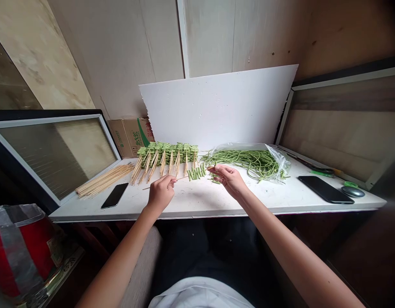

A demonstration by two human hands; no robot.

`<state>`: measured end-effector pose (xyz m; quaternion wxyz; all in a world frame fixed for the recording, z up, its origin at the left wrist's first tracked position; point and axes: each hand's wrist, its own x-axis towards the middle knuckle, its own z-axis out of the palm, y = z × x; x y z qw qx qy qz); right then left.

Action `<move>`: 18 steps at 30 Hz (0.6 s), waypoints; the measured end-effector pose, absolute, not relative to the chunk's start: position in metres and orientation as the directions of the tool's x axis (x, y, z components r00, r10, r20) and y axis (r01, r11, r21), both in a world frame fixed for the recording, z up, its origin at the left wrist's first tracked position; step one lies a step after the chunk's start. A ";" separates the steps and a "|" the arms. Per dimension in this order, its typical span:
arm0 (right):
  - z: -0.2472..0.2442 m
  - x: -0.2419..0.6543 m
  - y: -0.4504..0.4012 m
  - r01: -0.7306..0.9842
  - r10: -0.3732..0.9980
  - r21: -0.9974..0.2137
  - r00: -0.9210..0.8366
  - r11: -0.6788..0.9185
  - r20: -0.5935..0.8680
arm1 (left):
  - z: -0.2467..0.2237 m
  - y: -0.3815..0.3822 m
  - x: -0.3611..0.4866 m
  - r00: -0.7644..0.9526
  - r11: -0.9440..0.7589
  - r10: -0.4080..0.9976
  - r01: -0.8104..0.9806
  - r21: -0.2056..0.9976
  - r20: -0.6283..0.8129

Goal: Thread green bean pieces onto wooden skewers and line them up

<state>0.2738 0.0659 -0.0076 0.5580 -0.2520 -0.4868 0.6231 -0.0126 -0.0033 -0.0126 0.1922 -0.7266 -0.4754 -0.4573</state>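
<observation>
My left hand (161, 190) is closed around a thin bamboo skewer (182, 177), held level above the table. Several short green bean pieces (196, 172) sit side by side on that skewer. At its right end, my right hand (230, 179) pinches a green bean piece (215, 164) by the tip; the fingers partly hide it. Below the right fingers lie loose cut bean pieces (214, 177). Behind my left hand are stacked bundles of filled bean skewers (171, 150), their bare stick ends toward me.
Bare skewers (104, 179) lie at left beside a phone (114, 195). Long green beans (248, 160) spill from a clear plastic bag (280, 158). Another phone (325, 189) and a mouse (353, 191) lie at right. A white board (216, 109) and a cardboard box (128, 137) stand behind.
</observation>
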 end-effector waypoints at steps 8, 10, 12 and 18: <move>-0.001 0.272 0.059 -0.458 0.916 -0.879 -0.285 0.129 0.282 | -0.013 -0.003 -0.010 0.090 -0.488 0.492 0.852 0.189 0.866; 0.001 0.270 0.056 -0.456 0.914 -0.879 -0.281 0.142 0.293 | -0.012 -0.005 -0.008 0.071 -0.479 0.483 0.856 0.195 0.873; 0.003 0.268 0.054 -0.464 0.915 -0.873 -0.270 0.149 0.299 | -0.012 -0.006 -0.007 0.065 -0.473 0.487 0.858 0.201 0.871; 0.005 0.264 0.050 -0.498 0.915 -0.853 -0.252 0.156 0.315 | -0.013 -0.004 -0.008 0.093 -0.508 0.519 0.833 0.220 0.850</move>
